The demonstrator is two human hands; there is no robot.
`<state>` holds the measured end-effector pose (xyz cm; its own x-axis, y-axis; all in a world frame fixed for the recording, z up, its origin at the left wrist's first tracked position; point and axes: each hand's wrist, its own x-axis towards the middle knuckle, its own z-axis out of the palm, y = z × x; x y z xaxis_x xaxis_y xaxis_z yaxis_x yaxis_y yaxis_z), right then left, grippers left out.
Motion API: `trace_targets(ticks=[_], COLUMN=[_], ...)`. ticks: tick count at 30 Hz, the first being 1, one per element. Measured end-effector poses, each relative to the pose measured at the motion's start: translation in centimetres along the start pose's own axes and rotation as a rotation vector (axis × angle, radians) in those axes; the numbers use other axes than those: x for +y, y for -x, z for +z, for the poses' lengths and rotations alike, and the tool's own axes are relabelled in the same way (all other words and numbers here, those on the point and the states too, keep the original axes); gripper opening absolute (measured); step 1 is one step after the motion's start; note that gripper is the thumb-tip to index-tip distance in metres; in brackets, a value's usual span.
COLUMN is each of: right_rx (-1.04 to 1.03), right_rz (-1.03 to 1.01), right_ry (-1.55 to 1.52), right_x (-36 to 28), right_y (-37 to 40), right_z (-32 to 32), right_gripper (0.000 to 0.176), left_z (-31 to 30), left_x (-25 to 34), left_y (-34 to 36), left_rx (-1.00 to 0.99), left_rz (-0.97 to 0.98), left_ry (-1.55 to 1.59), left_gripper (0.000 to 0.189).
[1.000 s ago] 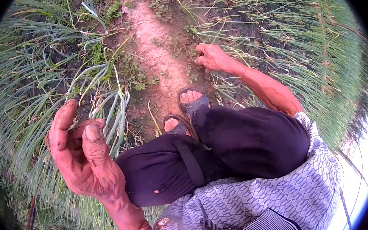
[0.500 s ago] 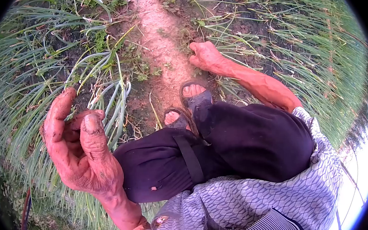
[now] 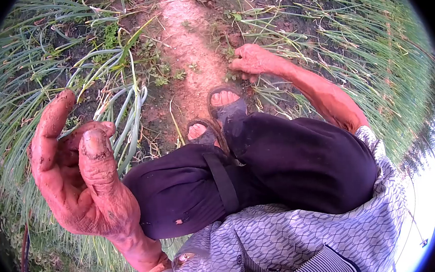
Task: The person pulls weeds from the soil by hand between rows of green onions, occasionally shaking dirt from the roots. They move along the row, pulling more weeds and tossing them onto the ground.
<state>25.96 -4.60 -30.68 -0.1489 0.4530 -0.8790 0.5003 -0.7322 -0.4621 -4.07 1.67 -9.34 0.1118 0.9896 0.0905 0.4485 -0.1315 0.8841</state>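
My left hand [image 3: 85,172], soil-stained, hangs raised above the onion plants [image 3: 128,104] at the left. Its fingers are loosely bent and apart, with nothing between them. My right hand [image 3: 255,61] is low at the right edge of the bare dirt path, its fingers bent together near the ground. Small green weeds [image 3: 230,75] grow right by those fingertips. Whatever the right fingers grip, if anything, is hidden. Long green onion leaves [image 3: 291,38] lie beside and beyond the right hand.
A reddish dirt path [image 3: 187,41] runs away between two planted beds. My sandalled feet [image 3: 222,105] stand at its near end, below my bent knees in dark trousers [image 3: 301,162]. More low weeds [image 3: 159,74] line the path's left edge.
My left hand has shifted a little left and up in view. My right hand has moved slightly right and nearer, its fingers still bent close to the ground.
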Motion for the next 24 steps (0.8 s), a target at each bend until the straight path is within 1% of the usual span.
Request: trace_targets(ticks=[2, 3, 4, 6, 8, 9, 12, 15, 18, 19, 20, 22, 24], right_rx=[0.171, 0.226, 0.283, 0.311, 0.264, 0.242, 0.27, 0.328, 0.087, 0.082, 0.143, 0.335, 0.667], right_rz=[-0.12, -0.145, -0.161, -0.192, -0.301, -0.357, -0.372, -0.538, -0.104, -0.044, -0.044, -0.122, -0.472], right_ry=[0.436, 0.513, 0.501, 0.513, 0.585, 0.624, 0.653, 0.643, -0.044, -0.133, -0.21, -0.083, 0.237], right_x=[0.4, 1.9, 1.5, 1.8, 4.2, 4.0, 3.7, 6.1, 2.9, 2.2, 1.3, 0.5, 1.4], right_y=[-0.7, -1.9, -1.3, -1.4, -3.1, -3.2, -2.7, -4.2, -1.3, -1.1, -0.7, -1.5, -3.9], right_z=[2.0, 3.2, 3.9, 4.6, 5.3, 5.2, 4.9, 4.1, 2.5, 1.9, 1.1, 0.0, -0.3], right_gripper=[0.052, 0.061, 0.054, 0.044, 0.038, 0.035, 0.028, 0.026, 0.027, 0.031, 0.026, 0.021, 0.025], left_z=[0.2, 0.1, 0.1, 0.2, 0.1, 0.1, 0.0, 0.0, -0.1, -0.1, -0.1, 0.0, 0.1], left_x=[0.1, -0.1, -0.2, -0.2, -0.3, -0.3, -0.2, -0.3, -0.5, -0.6, -0.5, -0.4, -0.2], left_y=[0.0, -0.1, -0.2, -0.2, -0.2, -0.2, -0.1, 0.0, 0.0, 0.1, 0.0, -0.1, -0.1], left_rx=[0.002, 0.001, 0.001, 0.013, 0.011, 0.006, -0.005, -0.001, 0.009, 0.012, 0.008, 0.001, -0.014], left_rz=[0.0, -0.008, -0.016, -0.033, -0.04, -0.034, -0.031, -0.031, -0.025, -0.023, -0.028, -0.036, -0.029], left_ry=[0.017, 0.038, 0.06, 0.037, 0.023, 0.024, 0.025, 0.032, 0.017, 0.009, 0.01, 0.013, 0.023], left_gripper=[0.04, 0.039, 0.039, 0.038, 0.037, 0.037, 0.037, 0.038, 0.037, 0.037, 0.037, 0.036, 0.036])
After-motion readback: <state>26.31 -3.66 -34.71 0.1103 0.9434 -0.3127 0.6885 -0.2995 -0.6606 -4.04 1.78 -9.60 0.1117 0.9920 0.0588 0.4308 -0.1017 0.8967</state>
